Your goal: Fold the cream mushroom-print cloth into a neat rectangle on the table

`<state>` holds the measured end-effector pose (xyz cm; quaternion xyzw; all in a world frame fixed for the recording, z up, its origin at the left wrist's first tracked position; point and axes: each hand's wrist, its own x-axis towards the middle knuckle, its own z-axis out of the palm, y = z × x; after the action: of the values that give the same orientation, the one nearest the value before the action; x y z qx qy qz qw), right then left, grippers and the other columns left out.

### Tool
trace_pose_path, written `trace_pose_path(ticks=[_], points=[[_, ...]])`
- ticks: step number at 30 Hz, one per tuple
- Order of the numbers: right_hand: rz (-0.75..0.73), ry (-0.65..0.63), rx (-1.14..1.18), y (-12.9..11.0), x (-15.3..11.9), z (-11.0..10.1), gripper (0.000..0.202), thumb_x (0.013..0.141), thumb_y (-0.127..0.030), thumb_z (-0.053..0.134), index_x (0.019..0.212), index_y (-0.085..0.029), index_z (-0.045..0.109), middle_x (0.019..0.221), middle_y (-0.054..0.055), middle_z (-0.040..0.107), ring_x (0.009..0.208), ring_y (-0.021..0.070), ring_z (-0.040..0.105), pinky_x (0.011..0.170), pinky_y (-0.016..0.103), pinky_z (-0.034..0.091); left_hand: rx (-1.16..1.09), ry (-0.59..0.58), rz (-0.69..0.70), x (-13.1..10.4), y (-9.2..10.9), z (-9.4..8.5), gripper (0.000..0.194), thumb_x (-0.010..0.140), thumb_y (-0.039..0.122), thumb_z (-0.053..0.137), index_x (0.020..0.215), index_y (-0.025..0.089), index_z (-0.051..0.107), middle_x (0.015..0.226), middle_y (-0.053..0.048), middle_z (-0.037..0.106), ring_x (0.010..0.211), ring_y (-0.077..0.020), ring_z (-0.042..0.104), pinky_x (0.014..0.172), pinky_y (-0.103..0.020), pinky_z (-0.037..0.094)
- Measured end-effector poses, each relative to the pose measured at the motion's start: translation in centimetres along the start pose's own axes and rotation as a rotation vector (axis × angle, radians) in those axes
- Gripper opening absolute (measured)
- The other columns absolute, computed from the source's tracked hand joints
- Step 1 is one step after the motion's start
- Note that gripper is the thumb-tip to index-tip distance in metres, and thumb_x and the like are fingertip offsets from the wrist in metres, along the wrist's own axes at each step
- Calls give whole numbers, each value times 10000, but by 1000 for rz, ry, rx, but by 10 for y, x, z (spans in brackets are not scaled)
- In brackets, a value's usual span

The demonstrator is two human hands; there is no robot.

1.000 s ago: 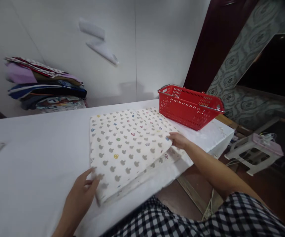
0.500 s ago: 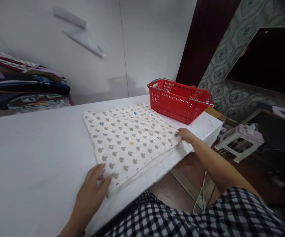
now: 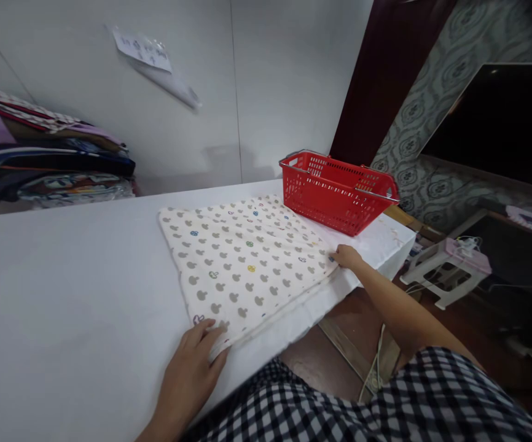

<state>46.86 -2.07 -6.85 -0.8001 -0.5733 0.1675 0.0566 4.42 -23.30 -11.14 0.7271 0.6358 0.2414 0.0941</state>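
Note:
A folded white cloth (image 3: pixel 242 258) printed with grey mushroom shapes and a few coloured ones is spread on a white-covered table (image 3: pixel 77 294). Its surface is mostly flat, with slight creases towards the right side. At the near right corner, my right hand (image 3: pixel 348 256) is closed on the cloth's edge in a pinch. My left hand (image 3: pixel 190 365) rests at the near left corner, fingertips on the fabric and thumb spread apart beside the near edge.
A red plastic basket (image 3: pixel 335 196) with metal handles stands just beyond the cloth's far right side. Piled folded clothes (image 3: pixel 58 153) sit at the far left by a pale wall. Off the table's right end is a white stool (image 3: pixel 450 270) with cables on top.
My left hand has shifted slightly right and down at the near left corner, and that corner has moved a little with it. My right hand keeps its pinch. The view has tilted slightly.

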Motion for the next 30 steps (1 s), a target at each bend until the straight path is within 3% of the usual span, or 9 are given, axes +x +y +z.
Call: trace_pose_path(ticks=[7, 15, 20, 25, 30], points=[[-30, 72, -108, 3, -10, -6, 238, 840, -290, 522, 962, -126, 644, 1047, 149, 646, 975, 242, 588, 730, 276, 417, 63, 70, 89, -3, -2, 5, 283, 786, 247, 472, 991, 253, 668, 1100, -54, 613, 1038, -242, 560, 875, -380, 518], [-7, 64, -31, 8, -8, 7, 167, 756, -273, 628, 857, -149, 677, 888, 91, 674, 925, 210, 601, 716, 234, 415, 38, 223, 149, -7, -1, -5, 229, 834, 225, 453, 985, 231, 624, 1033, -40, 616, 977, -195, 569, 817, -301, 511], [36, 62, 124, 10, -7, 11, 122, 725, -237, 653, 800, -141, 649, 729, 67, 650, 793, 200, 623, 680, 248, 445, 81, 89, -11, -10, 6, -6, 243, 797, 189, 451, 982, 212, 607, 1079, -55, 596, 1023, -215, 539, 861, -332, 483], [108, 68, 420, 15, -9, 17, 226, 739, -273, 652, 917, -146, 597, 691, 30, 622, 623, 147, 594, 538, 231, 480, 158, -32, -236, -12, 18, -13, 268, 804, 286, 466, 1033, 173, 548, 1084, -88, 558, 1010, -238, 525, 855, -374, 452], [83, -74, 732, 14, -15, 17, 155, 712, -295, 670, 772, -181, 584, 600, 16, 602, 555, 141, 582, 495, 227, 503, 188, -148, -346, -13, 28, -20, 212, 814, 289, 455, 976, 168, 521, 994, -83, 565, 873, -216, 557, 760, -342, 431]])
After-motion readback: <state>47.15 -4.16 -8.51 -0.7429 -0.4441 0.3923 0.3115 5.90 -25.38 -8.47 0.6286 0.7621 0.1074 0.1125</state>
